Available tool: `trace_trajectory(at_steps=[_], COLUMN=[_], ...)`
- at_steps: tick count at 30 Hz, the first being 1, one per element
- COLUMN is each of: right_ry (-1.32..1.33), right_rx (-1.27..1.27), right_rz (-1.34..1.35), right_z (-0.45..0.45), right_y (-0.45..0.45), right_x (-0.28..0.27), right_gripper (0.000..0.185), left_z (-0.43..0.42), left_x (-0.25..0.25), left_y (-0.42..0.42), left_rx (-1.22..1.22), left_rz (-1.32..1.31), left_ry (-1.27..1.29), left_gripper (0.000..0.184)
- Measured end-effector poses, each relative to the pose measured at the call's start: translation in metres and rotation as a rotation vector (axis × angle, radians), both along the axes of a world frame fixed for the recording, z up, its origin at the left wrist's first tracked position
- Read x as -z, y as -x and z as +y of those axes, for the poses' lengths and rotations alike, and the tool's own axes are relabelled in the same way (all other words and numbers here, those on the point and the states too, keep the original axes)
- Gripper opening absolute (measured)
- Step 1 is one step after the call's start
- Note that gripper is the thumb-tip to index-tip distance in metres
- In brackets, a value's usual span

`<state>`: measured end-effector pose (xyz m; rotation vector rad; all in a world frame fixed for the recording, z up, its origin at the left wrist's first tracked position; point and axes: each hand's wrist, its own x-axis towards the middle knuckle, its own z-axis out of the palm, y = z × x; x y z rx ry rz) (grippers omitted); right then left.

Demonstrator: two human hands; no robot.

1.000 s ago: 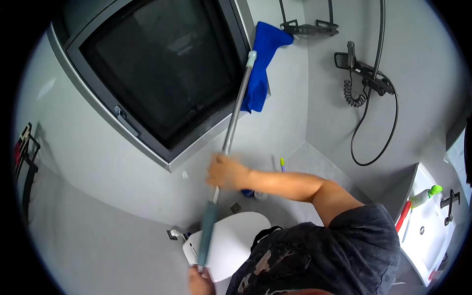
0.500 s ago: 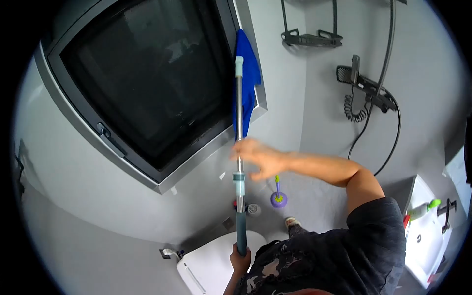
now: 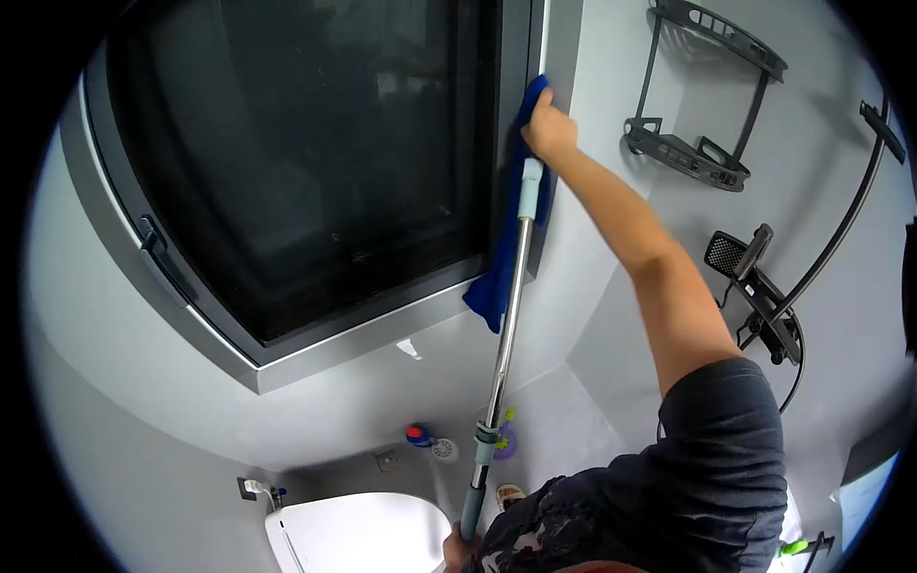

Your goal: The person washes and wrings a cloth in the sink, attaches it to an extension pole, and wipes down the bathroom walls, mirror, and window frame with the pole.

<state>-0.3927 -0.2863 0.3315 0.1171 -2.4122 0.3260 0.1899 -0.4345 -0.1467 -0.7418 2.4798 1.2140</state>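
A metal pole [image 3: 509, 334] with a pale green head joint slants up from the bottom centre to the window's right edge. A blue cloth [image 3: 495, 285] hangs over its head, against the window frame [image 3: 521, 124]. My right hand [image 3: 550, 130] is stretched up to the cloth's top, its fingers closed on the fabric beside the frame. Low in the view, my left hand [image 3: 458, 549] is wrapped round the pole's dark grip, partly hidden by the shirt.
A white toilet lid [image 3: 358, 535] lies at the bottom. Black corner shelves [image 3: 688, 158] and a shower fixture [image 3: 764, 296] are on the right wall. On the floor stand a blue bottle [image 3: 418, 435] and a purple brush base [image 3: 504, 443].
My right hand has left the pole's middle and moved up to the top of the cloth. My left hand has stayed on the grip. The view has shifted, showing more of the shelves.
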Motion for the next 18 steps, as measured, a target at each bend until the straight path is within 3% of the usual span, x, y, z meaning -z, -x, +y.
trace_trajectory(at_steps=[1, 2, 3, 5, 7, 9, 11, 13, 14, 16, 18], right_ry=[-0.008, -0.157, -0.306, -0.462, -0.528, -0.56, -0.497, -0.667, -0.637, -0.77, -0.983], right_rx=[0.005, 0.048, 0.09, 0.1, 0.21, 0.291, 0.201, 0.134, 0.179, 0.292, 0.449], right_rz=[-0.003, 0.172, 0.346, 0.491, 0.47, 0.738, 0.762, 1.071, 0.761, 0.694, 0.573], right_z=[0.008, 0.019, 0.028, 0.038, 0.026, 0.029, 0.037, 0.038, 0.033, 0.025, 0.021], right_y=[0.001, -0.004, -0.01, -0.016, -0.049, -0.03, 0.01, 0.031, 0.021, 0.021, 0.01], right_x=[-0.007, -0.024, -0.044, -0.092, -0.139, -0.153, -0.179, -0.177, -0.169, -0.159, -0.137], right_gripper=[0.065, 0.066, 0.068, 0.064, 0.056, 0.048, 0.055, 0.05, 0.05, 0.05, 0.05], left_z=[-0.001, -0.003, 0.002, 0.002, 0.004, 0.005, 0.0, -0.009, -0.017, -0.03, -0.051], left_x=[0.002, 0.014, -0.004, 0.009, 0.031, -0.032, -0.007, 0.002, -0.011, -0.042, -0.037], left_y=[0.01, 0.023, 0.042, 0.081, 0.131, 0.177, 0.201, 0.2, 0.198, 0.187, 0.158], left_rx=[0.028, 0.079, 0.049, 0.088, 0.041, 0.104, 0.09, 0.07, 0.074, 0.056, 0.04], left_rz=[0.001, 0.104, 0.102, 0.31, 0.31, 0.399, 0.468, 0.508, 0.521, 0.557, 0.482], left_ry=[0.004, -0.02, -0.031, -0.041, -0.186, -0.105, -0.147, -0.183, -0.233, -0.294, -0.261], left_gripper=[0.048, 0.051, 0.046, 0.046, 0.046, 0.044, 0.039, 0.034, 0.032, 0.025, 0.024])
